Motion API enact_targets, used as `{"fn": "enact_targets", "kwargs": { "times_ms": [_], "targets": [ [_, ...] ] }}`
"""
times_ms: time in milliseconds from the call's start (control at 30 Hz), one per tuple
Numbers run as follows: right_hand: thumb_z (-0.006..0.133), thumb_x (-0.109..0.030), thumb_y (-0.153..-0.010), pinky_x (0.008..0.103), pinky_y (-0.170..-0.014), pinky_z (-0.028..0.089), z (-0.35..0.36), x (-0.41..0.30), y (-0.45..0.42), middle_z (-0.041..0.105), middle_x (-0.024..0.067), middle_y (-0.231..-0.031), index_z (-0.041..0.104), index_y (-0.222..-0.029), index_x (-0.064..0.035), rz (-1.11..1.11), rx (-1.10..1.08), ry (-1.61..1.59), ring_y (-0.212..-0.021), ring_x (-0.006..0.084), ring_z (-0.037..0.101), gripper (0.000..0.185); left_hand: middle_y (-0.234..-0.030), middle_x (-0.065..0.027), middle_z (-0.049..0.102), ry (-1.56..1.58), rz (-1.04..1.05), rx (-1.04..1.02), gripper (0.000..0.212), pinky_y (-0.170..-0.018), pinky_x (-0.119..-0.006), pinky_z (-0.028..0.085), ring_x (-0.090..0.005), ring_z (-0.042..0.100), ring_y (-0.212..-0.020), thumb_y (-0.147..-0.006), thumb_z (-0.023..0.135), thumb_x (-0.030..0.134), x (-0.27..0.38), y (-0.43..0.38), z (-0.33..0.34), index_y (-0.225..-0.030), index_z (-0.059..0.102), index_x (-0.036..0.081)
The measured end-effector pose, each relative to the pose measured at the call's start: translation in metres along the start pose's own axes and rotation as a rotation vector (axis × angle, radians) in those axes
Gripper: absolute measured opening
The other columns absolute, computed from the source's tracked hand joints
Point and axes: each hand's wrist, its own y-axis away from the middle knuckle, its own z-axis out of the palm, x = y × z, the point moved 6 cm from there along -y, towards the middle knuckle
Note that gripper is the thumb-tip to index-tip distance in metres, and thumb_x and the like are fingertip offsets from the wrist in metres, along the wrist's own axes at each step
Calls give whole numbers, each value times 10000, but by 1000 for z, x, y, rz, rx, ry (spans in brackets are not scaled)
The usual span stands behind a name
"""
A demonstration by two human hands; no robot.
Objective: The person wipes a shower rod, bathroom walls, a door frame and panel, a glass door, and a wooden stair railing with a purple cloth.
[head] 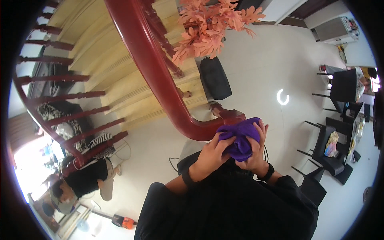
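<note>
A bunched purple cloth (242, 139) is gripped between both hands in front of my body, right by the end of the glossy red stair handrail (159, 75). My left hand (219, 147) holds it from the left, fingers pressed into its folds. From the right, my right hand (255, 147) grips it, with some fingers raised along its upper edge. Under the cloth, the red newel post (231, 115) is partly hidden. Whether the cloth touches the post or rail, I cannot tell.
Wooden stairs (129, 78) with red balusters lie left. Orange artificial foliage (210, 30) and a black bag (215, 78) stand ahead. Black chairs (327, 150) line the right side, with people farther off. Another person (87, 180) is at the lower left.
</note>
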Motion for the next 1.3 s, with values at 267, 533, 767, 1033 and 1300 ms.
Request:
{"fn": "enact_targets", "kwargs": {
  "times_ms": [267,533,767,1033,1300],
  "targets": [
    [710,-208,-743,595,-1106,231,62,-61,8,387,189,-1456,564,-1271,-75,76,-245,271,-1362,418,351,564,-1196,-193,552,127,-126,7,524,-865,-407,521,-405,578,-1071,-687,694,-39,-60,46,-41,-1181,579,88],
    [660,-82,-749,563,-1101,299,198,-64,-16,297,261,-1476,459,-1348,-12,88,-265,-24,-1365,483,294,636,-1166,-165,579,-234,-231,196,538,-730,-435,549,-391,629,-950,-663,713,-34,-136,78,-114,-1161,609,140],
    [686,-63,-740,548,-1102,300,218,-65,-90,237,287,-1496,400,-1395,-27,135,22,-50,-1362,519,268,716,-1164,-221,577,-240,-16,399,470,-918,-435,479,-416,573,-1071,-710,704,-73,-129,15,-149,-1157,598,28],
    [785,-129,-677,489,-1055,371,202,-72,-157,266,272,-1481,355,-1441,-64,175,58,-105,-1307,482,357,879,-1213,-205,573,-280,143,550,496,-962,-431,453,-395,545,-1131,-741,723,-10,-119,-33,-177,-1210,562,6],
    [757,-132,-700,466,-982,452,204,-55,-107,313,263,-1468,480,-1352,-116,234,-32,-122,-1260,471,441,709,-1198,-225,565,-257,42,493,598,-950,-475,452,-430,554,-1095,-650,796,42,-143,13,-147,-1205,574,51]
  ]
}}
